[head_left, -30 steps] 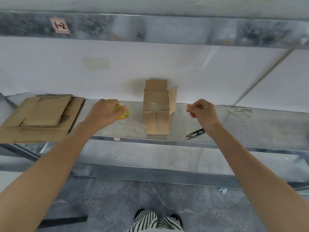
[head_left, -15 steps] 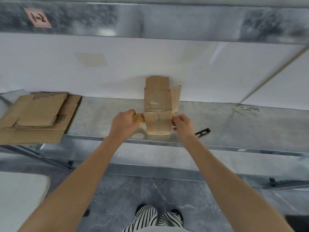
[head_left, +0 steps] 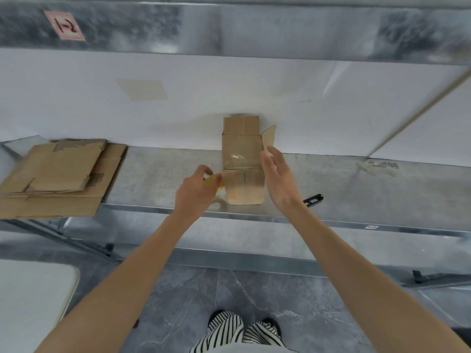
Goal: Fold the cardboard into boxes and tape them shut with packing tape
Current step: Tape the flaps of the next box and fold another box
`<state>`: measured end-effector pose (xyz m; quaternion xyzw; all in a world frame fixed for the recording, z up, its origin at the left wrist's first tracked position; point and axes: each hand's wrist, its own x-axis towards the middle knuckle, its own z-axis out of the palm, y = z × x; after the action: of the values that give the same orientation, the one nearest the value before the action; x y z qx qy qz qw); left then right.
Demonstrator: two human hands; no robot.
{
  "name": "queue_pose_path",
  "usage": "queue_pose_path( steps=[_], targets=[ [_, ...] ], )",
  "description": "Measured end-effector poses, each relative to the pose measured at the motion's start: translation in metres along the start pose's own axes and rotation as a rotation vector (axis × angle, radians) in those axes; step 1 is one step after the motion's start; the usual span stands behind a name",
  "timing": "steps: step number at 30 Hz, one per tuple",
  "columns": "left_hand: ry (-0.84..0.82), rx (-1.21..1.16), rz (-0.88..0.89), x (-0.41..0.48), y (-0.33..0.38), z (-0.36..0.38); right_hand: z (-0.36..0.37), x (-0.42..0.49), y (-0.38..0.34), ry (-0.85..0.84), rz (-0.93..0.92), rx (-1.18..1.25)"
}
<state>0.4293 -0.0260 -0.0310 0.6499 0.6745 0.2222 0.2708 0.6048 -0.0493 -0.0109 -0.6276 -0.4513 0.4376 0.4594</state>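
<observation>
The yellow roll of packing tape (head_left: 213, 181) is largely hidden inside the left hand (head_left: 195, 193), whose fingers curl round it against the left side of the small brown cardboard box (head_left: 242, 171). The box stands on the grey metal shelf (head_left: 158, 174). The right hand (head_left: 278, 175) is spread flat beside the box's right flap; contact cannot be confirmed. Its wrist partly covers the black snips (head_left: 313, 200). Flattened brown cardboard sheets (head_left: 58, 177) lie stacked at left. A pink label (head_left: 64, 25) reads "1-2".
</observation>
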Motion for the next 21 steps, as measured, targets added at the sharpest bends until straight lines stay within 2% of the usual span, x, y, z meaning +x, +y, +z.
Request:
queue_pose_path(
  steps=[5, 11, 16, 18, 21],
  targets=[
    [-0.120, -0.163, 0.034, -0.006, 0.001, 0.000, 0.007, 0.011, -0.005, -0.042, -0.074, -0.152],
    [-0.138, -0.343, 0.011, -0.028, 0.008, -0.007, -0.017, 0.021, -0.020, -0.286, -0.102, -0.047],
    [-0.184, -0.441, 0.032, -0.043, 0.030, 0.003, -0.046, 0.039, -0.045, -0.457, 0.017, -0.066],
    [-0.209, -0.462, 0.005, -0.046, 0.039, 0.014, -0.048, 0.046, -0.043, -0.456, 0.008, -0.168],
    [-0.205, -0.536, -0.051, -0.043, 0.048, 0.028, -0.048, 0.053, -0.040, -0.270, -0.108, -0.404]
  ],
)
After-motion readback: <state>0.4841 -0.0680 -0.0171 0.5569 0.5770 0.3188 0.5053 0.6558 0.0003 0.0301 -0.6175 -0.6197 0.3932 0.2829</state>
